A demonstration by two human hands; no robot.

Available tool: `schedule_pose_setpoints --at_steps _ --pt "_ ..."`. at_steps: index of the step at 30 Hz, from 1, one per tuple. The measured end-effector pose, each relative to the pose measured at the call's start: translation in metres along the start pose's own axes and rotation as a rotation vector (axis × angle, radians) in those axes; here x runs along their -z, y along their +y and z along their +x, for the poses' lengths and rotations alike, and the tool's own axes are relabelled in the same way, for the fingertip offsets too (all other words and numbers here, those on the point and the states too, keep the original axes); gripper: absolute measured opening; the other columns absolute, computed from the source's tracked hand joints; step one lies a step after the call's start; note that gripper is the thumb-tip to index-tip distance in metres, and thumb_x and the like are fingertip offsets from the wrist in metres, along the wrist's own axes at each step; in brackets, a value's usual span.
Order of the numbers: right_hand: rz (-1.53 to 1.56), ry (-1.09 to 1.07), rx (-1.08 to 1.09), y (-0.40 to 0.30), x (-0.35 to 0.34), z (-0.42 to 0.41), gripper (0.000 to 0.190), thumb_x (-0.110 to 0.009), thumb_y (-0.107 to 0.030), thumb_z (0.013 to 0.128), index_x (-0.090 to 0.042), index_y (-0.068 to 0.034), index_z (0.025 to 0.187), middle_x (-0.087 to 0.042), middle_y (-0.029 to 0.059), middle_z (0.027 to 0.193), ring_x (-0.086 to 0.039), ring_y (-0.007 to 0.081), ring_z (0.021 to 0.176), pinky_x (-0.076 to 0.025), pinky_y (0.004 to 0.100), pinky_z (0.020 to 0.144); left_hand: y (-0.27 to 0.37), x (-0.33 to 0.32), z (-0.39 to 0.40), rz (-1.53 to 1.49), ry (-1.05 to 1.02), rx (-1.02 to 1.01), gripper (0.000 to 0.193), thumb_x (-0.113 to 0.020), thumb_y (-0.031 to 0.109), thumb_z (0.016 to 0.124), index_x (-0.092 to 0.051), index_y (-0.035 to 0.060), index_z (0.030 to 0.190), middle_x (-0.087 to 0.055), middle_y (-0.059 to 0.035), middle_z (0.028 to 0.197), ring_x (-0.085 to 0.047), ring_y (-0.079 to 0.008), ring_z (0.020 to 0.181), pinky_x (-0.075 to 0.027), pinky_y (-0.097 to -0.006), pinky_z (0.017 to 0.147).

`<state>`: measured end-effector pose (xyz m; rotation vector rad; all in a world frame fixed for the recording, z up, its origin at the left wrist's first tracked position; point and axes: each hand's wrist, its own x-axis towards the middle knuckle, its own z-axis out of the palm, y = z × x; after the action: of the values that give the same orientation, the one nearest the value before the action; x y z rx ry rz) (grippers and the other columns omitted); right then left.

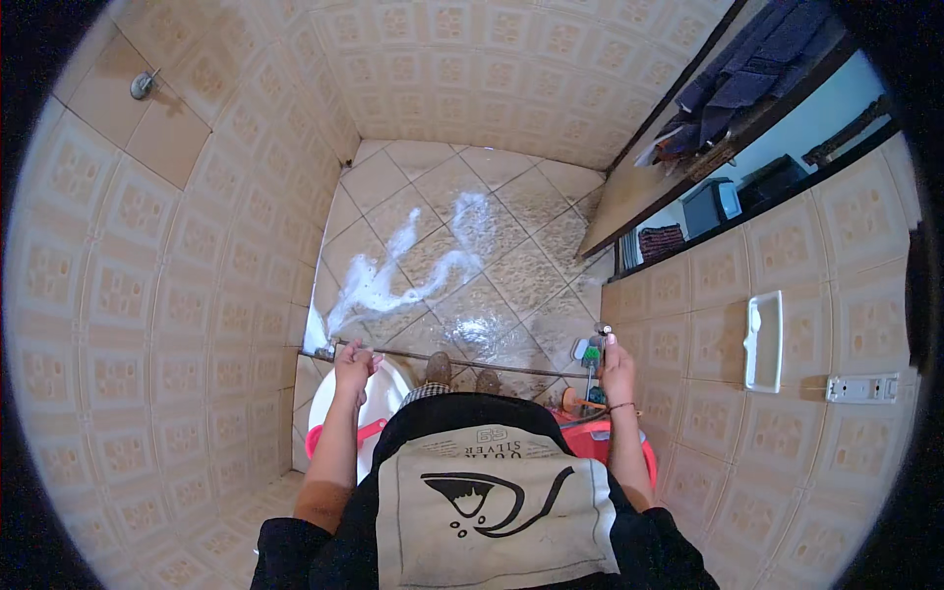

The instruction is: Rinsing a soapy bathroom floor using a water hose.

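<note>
My right hand point(618, 372) is closed around what looks like a chrome spray head point(603, 329), by the right wall. Part of a dark hose point(590, 417) shows below the wrist. My left hand point(355, 370) is held out with loosely bent fingers and nothing in it. Beneath it is a white ceramic bowl point(324, 394), partly hidden by my arm. A pink dipper point(372, 428) lies across the bowl. Ahead of me, white foam point(369, 287) streaks the wet tiled floor point(516, 258).
A dark raised edge point(472, 363) crosses the floor at my shoes point(439, 366). Brushes, one green-bristled point(591, 356), stand beside a red tub point(649, 461) at right. The wooden door point(627, 206) stands ajar with dark cloth point(745, 74) hanging there. A white soap dish point(774, 343) is on the wall.
</note>
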<state>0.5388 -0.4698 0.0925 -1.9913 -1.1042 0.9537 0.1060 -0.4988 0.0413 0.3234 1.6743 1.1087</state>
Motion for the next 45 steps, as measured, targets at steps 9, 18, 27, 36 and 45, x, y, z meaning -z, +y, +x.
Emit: schedule_pose_setpoints --at_steps 9,18,27,36,45 --pt "0.130 -0.014 0.107 0.007 0.007 -0.004 0.036 -0.037 -0.033 0.087 -0.060 -0.005 0.083 -0.036 -0.0056 0.048 -0.033 0.0043 0.041 -0.026 0.0200 0.038 0.010 -0.012 0.007 0.011 -0.055 0.006 0.048 -0.048 0.004 0.076 -0.032 0.0005 0.121 -0.054 -0.0111 0.092 -0.059 -0.0171 0.073 -0.044 -0.0208 0.055" --pt "0.112 0.020 0.124 -0.004 0.014 -0.013 0.034 -0.037 -0.032 0.087 -0.060 -0.006 0.084 -0.036 -0.0062 0.050 -0.032 0.0033 0.042 -0.025 0.0192 0.038 0.009 -0.017 0.014 0.028 -0.084 0.016 0.046 -0.047 0.003 0.077 -0.032 0.0009 0.120 -0.054 -0.0124 0.095 -0.059 -0.0170 0.073 -0.044 -0.0193 0.055" --pt "0.188 -0.018 0.145 -0.011 0.014 -0.017 0.030 -0.041 -0.028 0.086 -0.052 -0.003 0.074 -0.038 -0.0037 0.054 -0.036 0.0056 0.051 -0.030 0.0214 0.045 0.009 -0.016 0.013 0.004 -0.082 0.014 0.046 -0.047 0.005 0.078 -0.031 0.0019 0.121 -0.054 -0.0119 0.096 -0.059 -0.0178 0.076 -0.043 -0.0202 0.057" --pt "0.168 -0.096 0.192 -0.011 0.012 -0.017 0.028 -0.039 -0.026 0.087 -0.050 -0.003 0.075 -0.040 -0.0026 0.058 -0.037 0.0064 0.053 -0.032 0.0222 0.047 0.011 -0.012 0.009 -0.003 -0.062 0.024 0.045 -0.050 0.007 0.078 -0.033 0.0030 0.120 -0.055 -0.0103 0.094 -0.059 -0.0168 0.075 -0.044 -0.0207 0.057" --pt "0.207 -0.037 0.240 -0.023 0.017 -0.016 0.033 -0.037 -0.032 0.086 -0.051 -0.004 0.075 -0.038 -0.0014 0.055 -0.038 0.0068 0.051 -0.031 0.0226 0.046 0.014 -0.014 0.010 -0.011 -0.062 0.015 0.046 -0.049 0.004 0.078 -0.032 0.0019 0.121 -0.055 -0.0115 0.091 -0.059 -0.0177 0.073 -0.044 -0.0210 0.055"
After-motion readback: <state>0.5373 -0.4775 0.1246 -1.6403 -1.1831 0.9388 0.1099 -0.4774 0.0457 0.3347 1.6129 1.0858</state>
